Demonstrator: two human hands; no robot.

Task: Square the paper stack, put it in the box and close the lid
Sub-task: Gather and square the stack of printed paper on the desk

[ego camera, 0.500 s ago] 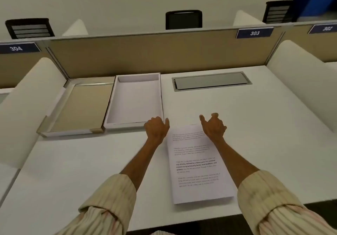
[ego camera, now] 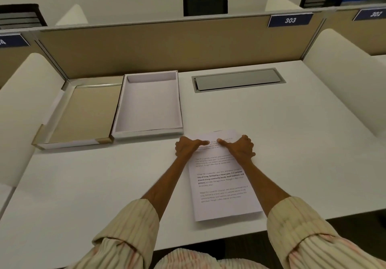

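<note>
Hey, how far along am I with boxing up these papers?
Early stage. Done: nothing yet beyond the setup; the box sits open and empty, its lid lying beside it. In hand: your left hand and right hand grip the far end of the paper stack, which lies on the desk. Left: finish squaring, put it in the box, close the lid.

Single head-worn view looks forward and down, close over the desk (ego camera: 292, 143).

A white-lined rectangular cardboard box (ego camera: 148, 107) is seen; left of it, a tan-lined lid (ego camera: 83, 113); cream striped sleeves (ego camera: 129, 229) are worn.
</note>
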